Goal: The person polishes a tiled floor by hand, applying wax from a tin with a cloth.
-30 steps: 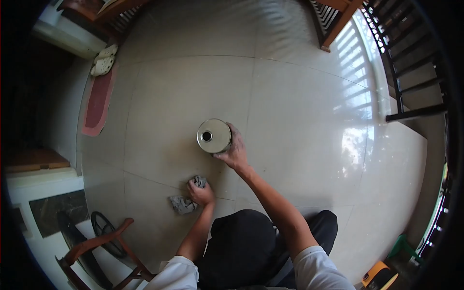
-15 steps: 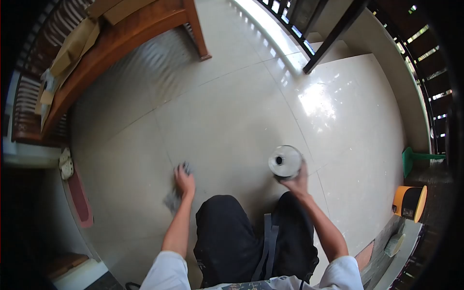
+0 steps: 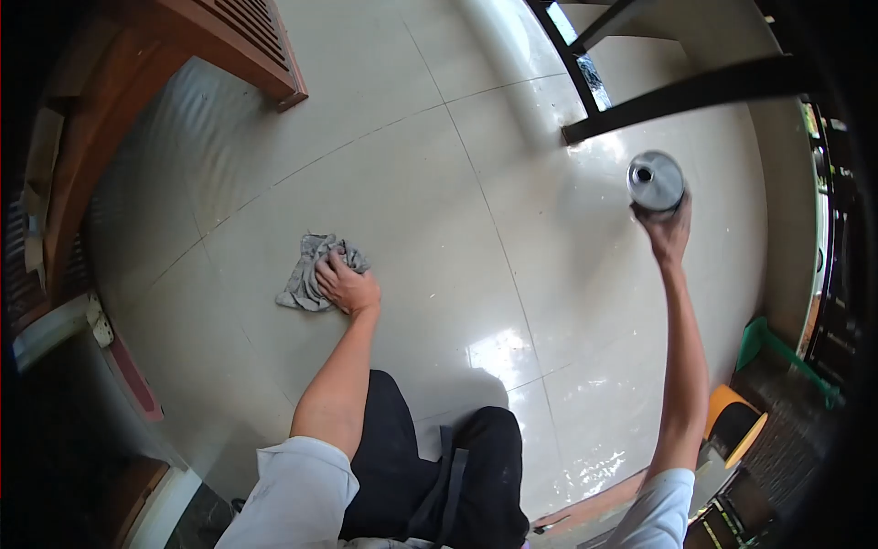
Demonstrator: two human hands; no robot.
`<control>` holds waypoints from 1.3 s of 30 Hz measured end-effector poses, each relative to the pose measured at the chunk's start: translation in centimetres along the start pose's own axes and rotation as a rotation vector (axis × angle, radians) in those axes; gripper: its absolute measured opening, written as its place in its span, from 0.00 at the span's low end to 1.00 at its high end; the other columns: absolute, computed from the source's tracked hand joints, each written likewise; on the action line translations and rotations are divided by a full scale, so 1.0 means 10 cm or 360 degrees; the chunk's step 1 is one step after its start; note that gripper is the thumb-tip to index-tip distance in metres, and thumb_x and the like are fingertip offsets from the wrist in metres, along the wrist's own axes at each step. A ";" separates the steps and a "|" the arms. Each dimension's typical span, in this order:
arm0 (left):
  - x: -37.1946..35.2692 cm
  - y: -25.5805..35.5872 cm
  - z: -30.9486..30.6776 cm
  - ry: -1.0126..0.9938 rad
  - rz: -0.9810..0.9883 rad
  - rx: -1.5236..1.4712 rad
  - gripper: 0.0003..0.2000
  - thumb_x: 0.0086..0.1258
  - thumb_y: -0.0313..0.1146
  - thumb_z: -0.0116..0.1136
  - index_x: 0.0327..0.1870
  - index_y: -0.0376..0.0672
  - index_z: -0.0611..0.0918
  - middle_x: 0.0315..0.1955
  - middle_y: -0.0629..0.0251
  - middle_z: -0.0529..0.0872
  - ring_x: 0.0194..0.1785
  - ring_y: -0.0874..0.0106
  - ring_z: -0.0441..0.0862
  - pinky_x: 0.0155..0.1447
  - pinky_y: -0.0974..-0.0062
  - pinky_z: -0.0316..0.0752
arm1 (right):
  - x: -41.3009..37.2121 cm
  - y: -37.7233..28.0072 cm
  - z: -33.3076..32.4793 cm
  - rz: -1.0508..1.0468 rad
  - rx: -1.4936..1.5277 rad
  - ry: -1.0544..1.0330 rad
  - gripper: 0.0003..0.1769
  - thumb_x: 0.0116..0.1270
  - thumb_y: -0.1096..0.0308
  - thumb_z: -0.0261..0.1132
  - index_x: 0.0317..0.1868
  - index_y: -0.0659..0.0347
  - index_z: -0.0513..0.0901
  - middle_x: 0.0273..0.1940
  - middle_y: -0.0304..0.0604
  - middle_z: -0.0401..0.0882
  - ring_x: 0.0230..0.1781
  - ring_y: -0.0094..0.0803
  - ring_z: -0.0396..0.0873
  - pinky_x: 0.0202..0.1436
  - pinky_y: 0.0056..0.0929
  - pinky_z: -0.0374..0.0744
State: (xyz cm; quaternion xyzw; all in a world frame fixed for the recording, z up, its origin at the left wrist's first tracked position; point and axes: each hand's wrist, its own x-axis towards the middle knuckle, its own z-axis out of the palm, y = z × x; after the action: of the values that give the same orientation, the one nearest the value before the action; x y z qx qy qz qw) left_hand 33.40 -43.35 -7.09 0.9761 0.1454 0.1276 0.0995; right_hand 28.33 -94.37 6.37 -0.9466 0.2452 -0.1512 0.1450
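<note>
A crumpled grey cloth [image 3: 306,279] lies on the tiled floor, left of the middle. My left hand [image 3: 347,284] presses on its right part, fingers curled into the fabric. Far to the right, my right hand [image 3: 670,229] grips a round metallic container [image 3: 657,183] from its near side. The container has a dark round hole in its pale top, and its lower part is mostly hidden. My right arm is stretched forward, toward the dark railing.
A wooden bench [image 3: 219,55] stands at the upper left. The dark railing [image 3: 677,101] has its foot on the floor at the upper right. At the lower right are a green plastic object [image 3: 754,340] and an orange and black container [image 3: 732,425]. Light glares off the tiles [image 3: 439,201].
The view has shifted. My right hand has carried the container forward and right, toward the railing. My left hand has moved forward with the cloth, which now shows more spread out.
</note>
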 end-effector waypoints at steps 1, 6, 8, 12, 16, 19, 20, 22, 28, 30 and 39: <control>0.01 0.01 -0.02 -0.0034 -0.0017 0.0041 0.14 0.55 0.30 0.63 0.43 0.48 0.76 0.45 0.60 0.74 0.54 0.56 0.73 0.58 0.59 0.65 | 0.30 0.03 0.07 -0.0104 -0.0013 0.0023 0.57 0.41 0.56 0.83 0.69 0.65 0.64 0.62 0.56 0.72 0.64 0.52 0.71 0.66 0.43 0.72; 0.03 0.02 -0.02 -0.0055 -0.0006 0.0039 0.13 0.57 0.32 0.63 0.43 0.47 0.76 0.44 0.59 0.74 0.55 0.55 0.72 0.59 0.57 0.64 | 1.24 0.19 0.43 -0.0390 -0.0114 -0.0160 0.50 0.45 0.59 0.82 0.68 0.64 0.67 0.58 0.57 0.75 0.58 0.53 0.75 0.60 0.44 0.74; 0.02 0.00 -0.01 -0.0058 0.0023 0.0051 0.14 0.56 0.32 0.64 0.44 0.46 0.76 0.44 0.59 0.74 0.55 0.55 0.72 0.59 0.57 0.64 | 1.43 0.01 0.46 -0.0505 0.0069 -0.0254 0.49 0.48 0.61 0.81 0.69 0.63 0.67 0.59 0.57 0.75 0.58 0.52 0.75 0.61 0.42 0.74; 0.03 0.02 -0.02 -0.0094 0.0009 0.0057 0.15 0.55 0.31 0.64 0.44 0.46 0.76 0.44 0.58 0.74 0.55 0.54 0.72 0.59 0.57 0.63 | 1.70 0.00 0.66 -0.0868 0.0108 -0.0189 0.37 0.63 0.62 0.70 0.70 0.63 0.66 0.65 0.56 0.72 0.65 0.51 0.72 0.69 0.38 0.69; 0.03 0.01 -0.05 -0.0153 -0.0009 0.0058 0.16 0.54 0.30 0.62 0.45 0.45 0.76 0.45 0.58 0.74 0.55 0.54 0.72 0.60 0.57 0.63 | 1.78 -0.05 0.83 -0.0943 0.0061 -0.0176 0.35 0.67 0.55 0.65 0.70 0.63 0.67 0.66 0.56 0.71 0.68 0.51 0.70 0.71 0.41 0.68; 0.03 0.03 -0.03 -0.0137 -0.0007 0.0012 0.17 0.53 0.30 0.63 0.45 0.46 0.76 0.45 0.58 0.74 0.55 0.53 0.71 0.60 0.56 0.63 | 1.83 -0.07 0.89 -0.1058 -0.0097 -0.0124 0.35 0.65 0.58 0.66 0.70 0.59 0.68 0.66 0.53 0.71 0.69 0.50 0.69 0.71 0.45 0.68; 0.03 0.03 -0.03 -0.0124 -0.0008 -0.0001 0.17 0.52 0.31 0.64 0.44 0.47 0.77 0.46 0.58 0.74 0.55 0.54 0.71 0.59 0.56 0.63 | 1.82 -0.09 0.91 -0.1066 -0.0183 -0.0113 0.35 0.65 0.56 0.65 0.71 0.58 0.68 0.67 0.53 0.71 0.69 0.50 0.69 0.71 0.46 0.67; 0.04 0.02 -0.03 -0.0119 -0.0016 0.0002 0.17 0.51 0.32 0.66 0.43 0.48 0.77 0.47 0.59 0.74 0.55 0.54 0.71 0.58 0.57 0.64 | 1.81 -0.13 0.92 -0.1076 -0.0258 -0.0117 0.36 0.65 0.55 0.64 0.71 0.57 0.68 0.67 0.52 0.71 0.70 0.49 0.68 0.72 0.46 0.66; 0.02 -0.01 0.01 -0.0084 -0.0015 -0.0017 0.16 0.52 0.33 0.66 0.43 0.49 0.77 0.47 0.60 0.74 0.56 0.54 0.71 0.58 0.56 0.63 | 1.82 -0.14 0.93 -0.1182 -0.0399 -0.0089 0.33 0.67 0.59 0.62 0.71 0.54 0.68 0.69 0.48 0.70 0.70 0.44 0.68 0.72 0.45 0.65; 0.02 -0.02 -0.01 -0.0121 -0.0019 0.0018 0.16 0.53 0.33 0.65 0.43 0.49 0.77 0.47 0.60 0.74 0.56 0.55 0.71 0.59 0.56 0.63 | 1.84 -0.13 0.94 -0.1235 -0.0405 -0.0082 0.32 0.68 0.57 0.61 0.71 0.53 0.68 0.68 0.47 0.71 0.70 0.43 0.69 0.72 0.44 0.66; 0.02 -0.02 0.00 -0.0123 -0.0022 -0.0003 0.17 0.55 0.34 0.65 0.46 0.47 0.77 0.47 0.59 0.74 0.56 0.54 0.71 0.60 0.57 0.63 | 1.94 -0.13 1.01 -0.1346 -0.0404 -0.0107 0.31 0.68 0.57 0.62 0.71 0.54 0.69 0.69 0.47 0.71 0.70 0.44 0.68 0.73 0.44 0.65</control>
State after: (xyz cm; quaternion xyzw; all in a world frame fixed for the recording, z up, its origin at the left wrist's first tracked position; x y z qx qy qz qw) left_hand 33.50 -43.12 -7.11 0.9791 0.1481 0.0891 0.1070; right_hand 48.61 -101.12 1.80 -0.9783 -0.1519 -0.1352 -0.0392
